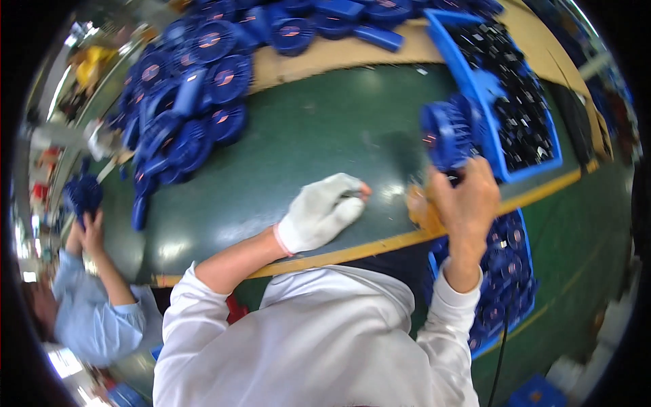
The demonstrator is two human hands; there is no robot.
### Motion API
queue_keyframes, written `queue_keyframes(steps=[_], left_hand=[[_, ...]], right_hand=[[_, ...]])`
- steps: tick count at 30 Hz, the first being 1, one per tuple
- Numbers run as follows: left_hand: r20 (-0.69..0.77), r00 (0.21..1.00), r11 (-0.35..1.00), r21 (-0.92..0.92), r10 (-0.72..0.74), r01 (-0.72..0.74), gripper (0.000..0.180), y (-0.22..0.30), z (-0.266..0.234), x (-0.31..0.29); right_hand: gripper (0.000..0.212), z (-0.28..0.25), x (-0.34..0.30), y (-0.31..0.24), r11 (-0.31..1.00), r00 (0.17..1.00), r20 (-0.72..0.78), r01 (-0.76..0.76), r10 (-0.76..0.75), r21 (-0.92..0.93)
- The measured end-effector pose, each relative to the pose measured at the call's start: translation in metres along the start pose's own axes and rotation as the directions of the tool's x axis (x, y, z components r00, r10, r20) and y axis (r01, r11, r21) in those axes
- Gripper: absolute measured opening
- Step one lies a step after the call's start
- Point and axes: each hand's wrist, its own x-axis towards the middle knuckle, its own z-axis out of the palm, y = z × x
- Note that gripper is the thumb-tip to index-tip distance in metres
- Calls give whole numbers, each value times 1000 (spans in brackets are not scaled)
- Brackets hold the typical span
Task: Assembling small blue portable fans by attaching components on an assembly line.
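Observation:
A blue handheld fan (447,132) with a ribbed round head is gripped in my bare right hand (466,197), held up above the right part of the table beside the bin. My left hand (321,211) wears a white glove with a bare fingertip showing. It is over the near part of the green table, fingers curled in toward the thumb; whatever is inside them is hidden. Between my hands, close to the right one, an amber translucent item (424,209) lies at the table's edge.
Blue fans (227,78) are heaped along the table's (319,129) far left side and back. At right stands a blue bin (505,173) of small black parts. Below the edge, another blue crate (525,234) holds blue fans. A co-worker (108,312) at left handles a blue fan (83,195).

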Motion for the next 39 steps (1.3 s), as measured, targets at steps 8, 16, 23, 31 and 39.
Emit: queue_keyframes(steps=[8,16,23,31,39], left_hand=[[-318,889,829,547,329,-112,23,-3,-43,-26],[-485,761,179,872,430,455,53,-3,-116,-85],[-593,778,11,797,209,604,56,-32,-168,-96],[-187,856,424,905,482,-41,53,4,-124,-74],[-243,945,581,811,220,73,46,-8,-64,-48]], right_hand=[[32,4,8,31,979,984,-118,114,-135,-171],[22,-25,68,86,938,980,-171,42,-107,-344],[18,-10,124,124,878,939,26,329,-342,-347],[22,23,148,138,849,973,88,229,-213,-477],[27,21,144,130,857,991,90,135,-103,-498]])
